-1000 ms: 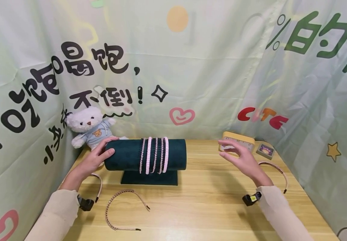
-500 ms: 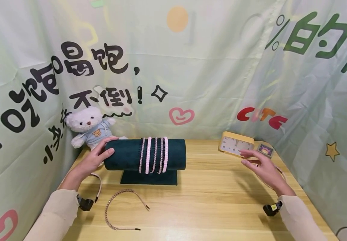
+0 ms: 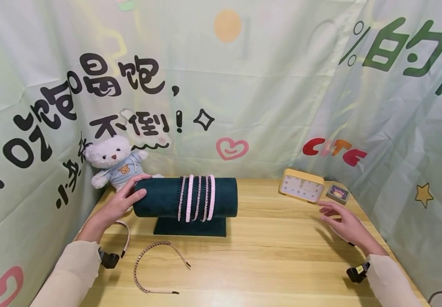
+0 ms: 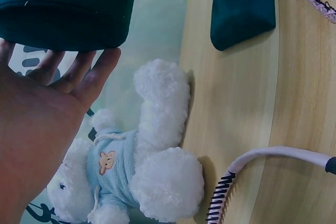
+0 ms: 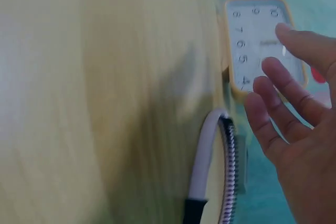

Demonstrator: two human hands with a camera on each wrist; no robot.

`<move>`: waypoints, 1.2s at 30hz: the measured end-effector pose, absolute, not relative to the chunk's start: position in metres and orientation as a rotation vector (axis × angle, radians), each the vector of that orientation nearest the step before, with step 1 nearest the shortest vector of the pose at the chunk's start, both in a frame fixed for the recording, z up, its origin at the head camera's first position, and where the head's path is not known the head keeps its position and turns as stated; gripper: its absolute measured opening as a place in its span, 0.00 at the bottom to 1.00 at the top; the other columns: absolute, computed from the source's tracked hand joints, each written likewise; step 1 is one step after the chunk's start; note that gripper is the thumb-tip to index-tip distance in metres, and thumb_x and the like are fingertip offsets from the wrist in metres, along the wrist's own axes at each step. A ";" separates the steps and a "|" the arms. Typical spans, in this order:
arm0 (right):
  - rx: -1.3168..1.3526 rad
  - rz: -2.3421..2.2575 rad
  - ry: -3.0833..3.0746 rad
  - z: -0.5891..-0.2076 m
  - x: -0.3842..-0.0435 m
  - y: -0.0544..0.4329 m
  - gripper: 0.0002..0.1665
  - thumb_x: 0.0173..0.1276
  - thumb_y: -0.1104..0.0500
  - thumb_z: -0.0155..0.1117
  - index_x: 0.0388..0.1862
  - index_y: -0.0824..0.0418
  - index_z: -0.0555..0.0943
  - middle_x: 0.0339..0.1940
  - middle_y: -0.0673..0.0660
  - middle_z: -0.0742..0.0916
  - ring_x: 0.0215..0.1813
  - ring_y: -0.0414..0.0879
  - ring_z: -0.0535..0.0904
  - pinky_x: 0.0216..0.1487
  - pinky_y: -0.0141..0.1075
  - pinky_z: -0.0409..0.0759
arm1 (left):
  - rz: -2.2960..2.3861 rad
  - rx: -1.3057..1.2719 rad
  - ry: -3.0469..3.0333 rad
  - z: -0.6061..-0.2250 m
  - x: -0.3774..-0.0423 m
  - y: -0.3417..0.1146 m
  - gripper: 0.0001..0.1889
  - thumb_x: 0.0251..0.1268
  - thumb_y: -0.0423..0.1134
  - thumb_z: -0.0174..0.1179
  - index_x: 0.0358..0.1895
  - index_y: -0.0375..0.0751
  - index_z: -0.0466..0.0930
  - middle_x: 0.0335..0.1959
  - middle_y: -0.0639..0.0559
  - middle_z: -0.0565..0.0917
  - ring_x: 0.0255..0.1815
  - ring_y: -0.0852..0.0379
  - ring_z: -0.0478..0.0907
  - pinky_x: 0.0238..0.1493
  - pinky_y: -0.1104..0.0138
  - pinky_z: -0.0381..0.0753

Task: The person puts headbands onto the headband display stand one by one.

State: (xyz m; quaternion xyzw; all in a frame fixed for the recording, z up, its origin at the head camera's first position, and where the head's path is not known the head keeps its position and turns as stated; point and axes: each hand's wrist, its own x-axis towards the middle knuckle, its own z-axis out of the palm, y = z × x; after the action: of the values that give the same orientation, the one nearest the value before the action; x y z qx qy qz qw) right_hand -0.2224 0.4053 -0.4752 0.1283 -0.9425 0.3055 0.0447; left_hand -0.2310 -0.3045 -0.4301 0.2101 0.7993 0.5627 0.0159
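My left hand rests against the left end of a dark green velvet roll stand, its fingers fairly straight in the left wrist view. Several headbands, pink and braided, sit around the roll. My right hand hovers over the right of the table with fingers spread, holding nothing. Beneath it a headband is mostly hidden; in the right wrist view this pale headband lies beside the hand, apart from it. Another headband lies at the front, and one more by my left wrist.
A white teddy bear in a blue hoodie sits behind the left hand. A yellow clock and a small grey box with a picture stand at the back right. Printed cloth encloses the wooden table.
My right hand has moved rightward and lower, away from in front of the clock to above the right headband. My left hand stays on the roll's end.
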 end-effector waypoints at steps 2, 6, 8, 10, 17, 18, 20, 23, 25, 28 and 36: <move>0.410 0.932 -2.880 -0.479 -0.222 0.411 0.25 0.83 0.59 0.67 0.74 0.64 0.78 0.60 0.68 0.89 0.54 0.33 0.82 0.51 0.29 0.82 | 1.745 0.648 2.491 -0.430 -0.231 -0.304 0.27 0.90 0.38 0.49 0.84 0.42 0.59 0.85 0.36 0.54 0.74 0.69 0.60 0.67 0.83 0.65; 0.455 0.934 -2.857 -0.487 -0.222 0.420 0.23 0.80 0.63 0.68 0.70 0.68 0.80 0.58 0.69 0.89 0.52 0.35 0.83 0.49 0.29 0.82 | 1.738 0.635 2.496 -0.430 -0.230 -0.304 0.27 0.90 0.39 0.49 0.84 0.42 0.59 0.86 0.37 0.53 0.75 0.70 0.57 0.67 0.84 0.62; 0.480 0.930 -2.851 -0.491 -0.222 0.424 0.22 0.79 0.66 0.68 0.68 0.69 0.81 0.57 0.68 0.89 0.51 0.35 0.84 0.49 0.29 0.82 | 1.736 0.633 2.496 -0.429 -0.230 -0.304 0.27 0.90 0.39 0.49 0.84 0.42 0.59 0.87 0.37 0.53 0.76 0.70 0.56 0.67 0.84 0.62; 0.497 0.920 -2.842 -0.495 -0.223 0.427 0.21 0.77 0.68 0.69 0.67 0.70 0.82 0.55 0.67 0.90 0.50 0.35 0.84 0.48 0.29 0.83 | 1.735 0.631 2.496 -0.429 -0.230 -0.304 0.27 0.90 0.39 0.49 0.84 0.41 0.59 0.87 0.37 0.53 0.76 0.70 0.56 0.67 0.84 0.62; 0.464 0.807 -2.865 -0.499 -0.226 0.434 0.21 0.75 0.68 0.71 0.65 0.68 0.84 0.52 0.64 0.90 0.48 0.40 0.85 0.46 0.33 0.84 | 1.730 0.626 2.500 -0.428 -0.230 -0.303 0.28 0.90 0.39 0.49 0.85 0.40 0.58 0.87 0.36 0.53 0.75 0.70 0.58 0.67 0.84 0.63; 0.451 0.799 -2.871 -0.499 -0.226 0.435 0.21 0.76 0.68 0.71 0.66 0.68 0.84 0.53 0.65 0.89 0.48 0.43 0.85 0.46 0.33 0.84 | 1.729 0.626 2.499 -0.428 -0.230 -0.303 0.28 0.90 0.39 0.49 0.85 0.40 0.57 0.87 0.36 0.54 0.75 0.70 0.58 0.67 0.84 0.63; 0.429 0.791 -2.881 -0.498 -0.225 0.436 0.21 0.77 0.67 0.71 0.66 0.68 0.83 0.55 0.67 0.89 0.49 0.47 0.86 0.47 0.34 0.83 | 1.726 0.622 2.501 -0.427 -0.229 -0.303 0.28 0.90 0.40 0.49 0.85 0.39 0.57 0.86 0.36 0.54 0.75 0.70 0.58 0.66 0.84 0.63; 0.410 0.801 -2.888 -0.497 -0.225 0.439 0.21 0.77 0.67 0.71 0.66 0.69 0.83 0.55 0.67 0.89 0.47 0.44 0.85 0.45 0.34 0.82 | 1.721 0.617 2.506 -0.427 -0.229 -0.303 0.29 0.90 0.40 0.49 0.85 0.38 0.56 0.87 0.36 0.54 0.75 0.70 0.57 0.66 0.84 0.62; 0.398 0.807 -2.890 -0.497 -0.225 0.440 0.20 0.76 0.67 0.71 0.64 0.70 0.84 0.51 0.66 0.89 0.43 0.39 0.83 0.43 0.34 0.81 | 1.719 0.615 2.509 -0.428 -0.229 -0.303 0.29 0.90 0.40 0.49 0.85 0.38 0.56 0.87 0.37 0.54 0.75 0.71 0.57 0.66 0.85 0.62; 0.369 0.814 -2.909 -0.498 -0.224 0.442 0.19 0.76 0.65 0.71 0.63 0.70 0.84 0.47 0.63 0.90 0.40 0.32 0.80 0.40 0.34 0.80 | 1.720 0.618 2.508 -0.428 -0.229 -0.303 0.28 0.90 0.40 0.49 0.85 0.39 0.57 0.87 0.37 0.53 0.76 0.71 0.56 0.66 0.85 0.62; 0.418 0.843 -2.876 -0.508 -0.225 0.442 0.12 0.74 0.70 0.71 0.55 0.69 0.88 0.48 0.63 0.91 0.41 0.28 0.79 0.40 0.30 0.80 | 1.720 0.627 2.512 -0.428 -0.229 -0.303 0.28 0.90 0.40 0.49 0.85 0.38 0.57 0.86 0.36 0.55 0.75 0.71 0.58 0.66 0.84 0.62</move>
State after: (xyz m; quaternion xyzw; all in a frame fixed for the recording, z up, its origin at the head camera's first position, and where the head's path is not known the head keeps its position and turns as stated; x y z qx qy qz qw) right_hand -0.2248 0.4423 -0.5081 0.1381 -0.9488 0.2781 0.0579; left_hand -0.2290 -0.3030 -0.4275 0.2016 0.8081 0.5532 0.0167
